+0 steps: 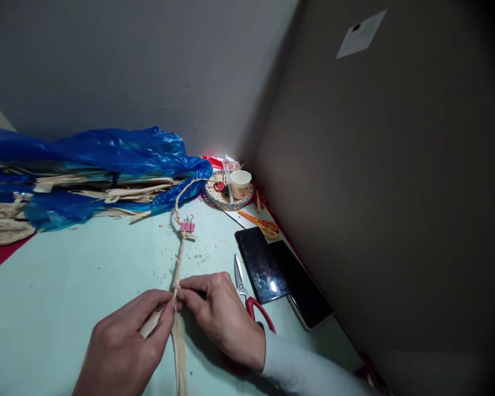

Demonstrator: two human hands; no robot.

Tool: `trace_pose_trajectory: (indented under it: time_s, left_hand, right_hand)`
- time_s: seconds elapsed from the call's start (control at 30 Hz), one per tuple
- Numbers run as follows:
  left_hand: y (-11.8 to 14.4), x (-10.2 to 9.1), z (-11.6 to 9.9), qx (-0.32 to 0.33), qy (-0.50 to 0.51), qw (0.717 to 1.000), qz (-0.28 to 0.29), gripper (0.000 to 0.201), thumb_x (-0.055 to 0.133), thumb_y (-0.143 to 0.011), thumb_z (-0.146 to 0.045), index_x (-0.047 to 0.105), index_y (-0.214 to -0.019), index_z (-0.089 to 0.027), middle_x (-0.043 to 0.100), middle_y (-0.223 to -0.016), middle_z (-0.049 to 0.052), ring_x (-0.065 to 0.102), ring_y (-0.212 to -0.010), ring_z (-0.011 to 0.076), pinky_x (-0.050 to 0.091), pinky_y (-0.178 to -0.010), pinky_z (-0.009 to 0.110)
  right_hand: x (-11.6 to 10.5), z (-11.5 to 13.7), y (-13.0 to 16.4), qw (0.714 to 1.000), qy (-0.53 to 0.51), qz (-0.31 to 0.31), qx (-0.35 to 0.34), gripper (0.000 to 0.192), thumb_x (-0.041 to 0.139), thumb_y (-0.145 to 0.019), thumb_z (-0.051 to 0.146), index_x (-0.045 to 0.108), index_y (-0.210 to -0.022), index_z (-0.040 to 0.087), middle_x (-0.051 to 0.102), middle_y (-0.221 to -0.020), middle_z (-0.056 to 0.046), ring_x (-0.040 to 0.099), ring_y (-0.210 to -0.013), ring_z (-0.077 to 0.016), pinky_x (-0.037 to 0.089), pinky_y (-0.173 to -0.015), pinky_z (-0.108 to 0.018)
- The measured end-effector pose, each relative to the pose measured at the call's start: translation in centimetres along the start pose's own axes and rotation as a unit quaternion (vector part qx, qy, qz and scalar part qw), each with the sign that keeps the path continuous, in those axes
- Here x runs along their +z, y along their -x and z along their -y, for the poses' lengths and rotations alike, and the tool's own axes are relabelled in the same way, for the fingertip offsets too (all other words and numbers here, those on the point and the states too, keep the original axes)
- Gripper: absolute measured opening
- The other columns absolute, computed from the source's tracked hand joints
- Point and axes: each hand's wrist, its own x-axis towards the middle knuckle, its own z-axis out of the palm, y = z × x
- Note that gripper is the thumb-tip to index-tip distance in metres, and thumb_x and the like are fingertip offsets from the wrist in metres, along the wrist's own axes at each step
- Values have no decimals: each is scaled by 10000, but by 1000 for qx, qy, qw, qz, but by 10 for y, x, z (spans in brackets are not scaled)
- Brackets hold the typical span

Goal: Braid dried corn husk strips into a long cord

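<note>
Both hands meet near the front edge of the pale green worktop (86, 275), pinching the same braided straw cord (179, 258). The left hand (124, 341) is closed, thumb and fingers clamped on a flat loose strip of straw (150, 325) right where the braid ends. The right hand (223, 316) is closed too, its fingertips gripping the cord at that same spot, touching the left hand's fingertips. From there the cord runs away across the worktop toward the back, where a pink binder clip (187, 225) is clamped on it, then curves right toward a round woven tray (214, 197) in the back right corner. A white paper cup (241, 183) stands on that tray. Loose unbraided strips (180, 352) trail from the hands down over the front edge. Just beside the right hand lie red-handled scissors (247, 291), blades pointing to the back, and next to them two dark phones (282, 278) along the right edge. Orange-handled scissors (262, 223) lie farther back on that edge. At the back left, a blue plastic bag (107, 154) covers a heap of straw strips (124, 192).
</note>
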Motion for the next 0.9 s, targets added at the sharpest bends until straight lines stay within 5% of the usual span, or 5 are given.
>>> trace_pose_trajectory:
  time_s: [0.13, 0.33, 0.67, 0.77, 0.9]
  left_hand:
    - [6, 3, 4, 155, -111, 981, -22, 171, 565, -911, -303, 684, -800, -250, 730, -744, 6, 693, -670, 186, 478, -692, 291]
    - [3, 6, 5, 357, -242, 896, -102, 266, 443, -963, -138, 692, -881, -184, 709, -698, 16, 689, -629, 171, 496, -653, 292]
    - [9, 7, -3, 389, -206, 891, -111, 240, 431, -963, -97, 667, -963, -136, 729, -708, 26, 714, -608, 161, 501, -603, 276]
    - [9, 4, 3, 341, -121, 929, -81, 149, 540, -927, -121, 664, -943, -201, 735, -760, 1, 709, -667, 144, 495, -670, 240]
    - [-8, -4, 3, 46, 27, 998, -16, 153, 583, -902, -366, 661, -868, -238, 736, -847, -2, 700, -769, 170, 494, -672, 231]
  right_hand:
    - [-1, -1, -1, 1000, 1, 4, -4, 322, 513, -912, 146, 494, -591, 167, 437, -538, 57, 375, -562, -88, 293, -582, -213]
    - [2, -9, -4, 998, -50, 41, 22, 336, 477, -953, 222, 586, -642, 155, 602, -609, 16, 515, -581, -95, 364, -612, -202]
    - [7, -21, -12, 980, -167, 34, 99, 146, 586, -799, 200, 672, -715, 117, 547, -602, 23, 462, -572, -88, 362, -557, -189]
    - [8, -22, -12, 982, -160, 24, 96, 124, 581, -759, 162, 693, -745, 111, 556, -645, 21, 462, -623, -94, 355, -574, -190]
    - [1, -17, -10, 978, -173, 47, 104, 112, 589, -785, 183, 669, -760, 110, 513, -621, 39, 375, -560, -76, 292, -513, -191]
